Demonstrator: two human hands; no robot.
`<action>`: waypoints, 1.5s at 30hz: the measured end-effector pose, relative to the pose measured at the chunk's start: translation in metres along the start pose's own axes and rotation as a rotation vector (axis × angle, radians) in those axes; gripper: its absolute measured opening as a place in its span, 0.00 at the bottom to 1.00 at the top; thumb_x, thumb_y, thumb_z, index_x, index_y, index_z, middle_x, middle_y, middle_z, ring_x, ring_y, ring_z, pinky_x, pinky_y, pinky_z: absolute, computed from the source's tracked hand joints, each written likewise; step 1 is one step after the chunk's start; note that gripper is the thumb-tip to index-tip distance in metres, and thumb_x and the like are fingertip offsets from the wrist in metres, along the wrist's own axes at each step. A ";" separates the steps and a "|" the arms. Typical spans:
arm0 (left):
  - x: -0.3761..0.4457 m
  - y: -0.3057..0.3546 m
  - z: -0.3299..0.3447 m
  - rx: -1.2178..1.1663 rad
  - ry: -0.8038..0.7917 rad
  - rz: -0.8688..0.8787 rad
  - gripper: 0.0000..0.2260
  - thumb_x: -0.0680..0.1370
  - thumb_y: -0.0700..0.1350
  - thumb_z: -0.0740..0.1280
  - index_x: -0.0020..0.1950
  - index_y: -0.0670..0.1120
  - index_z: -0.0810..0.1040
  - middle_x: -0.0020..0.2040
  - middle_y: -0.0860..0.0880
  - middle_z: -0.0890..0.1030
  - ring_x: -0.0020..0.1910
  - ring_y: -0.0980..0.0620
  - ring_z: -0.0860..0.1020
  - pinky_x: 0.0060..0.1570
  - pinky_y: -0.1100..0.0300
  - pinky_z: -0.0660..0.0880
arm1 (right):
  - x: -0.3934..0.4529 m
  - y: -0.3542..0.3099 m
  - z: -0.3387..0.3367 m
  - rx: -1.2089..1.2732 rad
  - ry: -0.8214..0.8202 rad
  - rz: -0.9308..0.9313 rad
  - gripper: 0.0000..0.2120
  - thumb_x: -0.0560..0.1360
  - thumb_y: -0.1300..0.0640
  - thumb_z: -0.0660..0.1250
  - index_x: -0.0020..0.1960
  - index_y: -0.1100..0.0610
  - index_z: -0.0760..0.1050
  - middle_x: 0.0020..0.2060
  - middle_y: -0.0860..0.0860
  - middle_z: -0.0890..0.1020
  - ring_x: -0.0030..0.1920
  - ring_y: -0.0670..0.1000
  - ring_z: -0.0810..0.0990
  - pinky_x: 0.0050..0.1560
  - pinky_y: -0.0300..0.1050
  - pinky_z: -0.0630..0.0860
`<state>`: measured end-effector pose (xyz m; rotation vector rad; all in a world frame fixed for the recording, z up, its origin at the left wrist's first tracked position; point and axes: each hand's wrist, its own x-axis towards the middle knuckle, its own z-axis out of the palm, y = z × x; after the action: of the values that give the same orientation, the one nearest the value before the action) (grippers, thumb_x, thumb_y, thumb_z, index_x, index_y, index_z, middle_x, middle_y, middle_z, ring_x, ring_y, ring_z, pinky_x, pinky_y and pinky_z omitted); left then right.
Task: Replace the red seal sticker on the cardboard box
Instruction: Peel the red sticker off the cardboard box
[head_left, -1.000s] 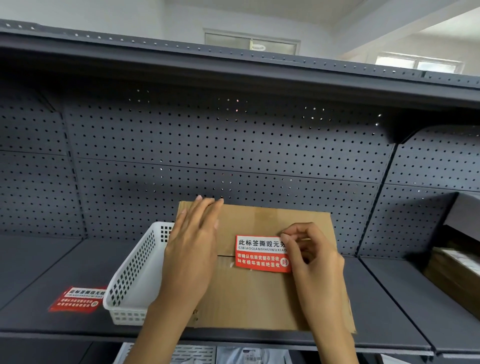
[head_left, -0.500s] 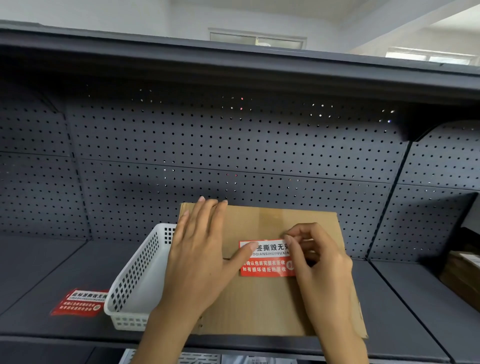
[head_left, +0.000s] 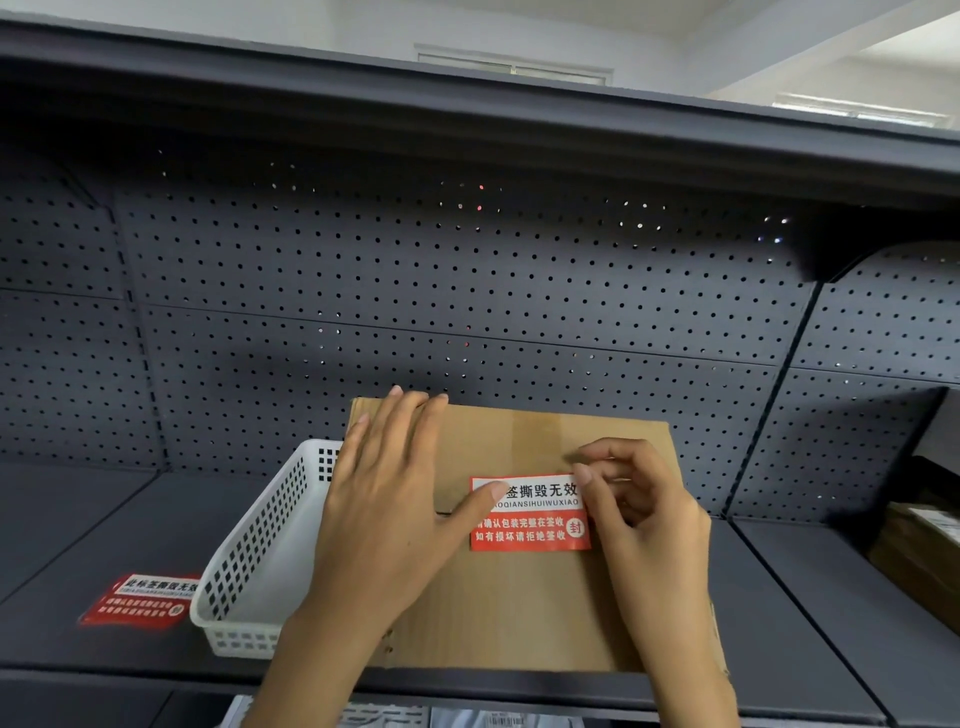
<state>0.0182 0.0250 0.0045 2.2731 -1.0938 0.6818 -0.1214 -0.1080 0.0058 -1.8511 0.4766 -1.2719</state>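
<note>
Head view: picking at the seal's top-right corner, box braced.
Left hand (head_left: 384, 514) is lying flat, fingers spread, on the cardboard box (head_left: 519, 597), thumb pinning the red seal sticker (head_left: 530, 514) at its left end. Right hand (head_left: 639, 514) is curling, fingertips (head_left: 582, 470) narrowed at the corner; grip on it unclear. Advice: lift low and slow, keep the thumb pressing. Spare sticker (head_left: 137, 600) is lying on the shelf (head_left: 779, 649), left of the basket (head_left: 249, 561).

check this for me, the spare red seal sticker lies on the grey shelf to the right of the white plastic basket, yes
Not quite. The head view shows the spare red seal sticker lying on the grey shelf to the left of the white plastic basket, not the right. The rest holds.
</note>
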 end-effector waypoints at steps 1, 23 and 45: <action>0.000 0.000 0.000 0.003 -0.002 0.000 0.40 0.72 0.73 0.52 0.77 0.49 0.61 0.77 0.52 0.63 0.79 0.53 0.54 0.77 0.56 0.45 | 0.000 0.000 0.000 0.005 -0.002 0.004 0.07 0.76 0.60 0.71 0.45 0.48 0.80 0.41 0.43 0.84 0.38 0.44 0.84 0.34 0.30 0.76; 0.014 -0.006 0.002 -0.256 -0.006 -0.044 0.35 0.78 0.66 0.34 0.77 0.54 0.64 0.78 0.55 0.62 0.79 0.59 0.53 0.77 0.58 0.45 | 0.008 -0.011 -0.020 0.442 -0.067 0.185 0.07 0.72 0.61 0.71 0.49 0.59 0.78 0.38 0.59 0.87 0.35 0.48 0.84 0.38 0.36 0.80; -0.015 0.023 -0.019 -0.651 -0.311 0.024 0.09 0.80 0.46 0.64 0.47 0.61 0.73 0.47 0.68 0.79 0.54 0.76 0.72 0.47 0.72 0.68 | -0.004 -0.051 -0.019 0.575 -0.155 0.172 0.13 0.66 0.62 0.74 0.50 0.59 0.79 0.35 0.49 0.84 0.37 0.46 0.85 0.40 0.35 0.80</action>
<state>-0.0122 0.0327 0.0144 1.8214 -1.2574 -0.0442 -0.1471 -0.0834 0.0470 -1.3751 0.1543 -1.0057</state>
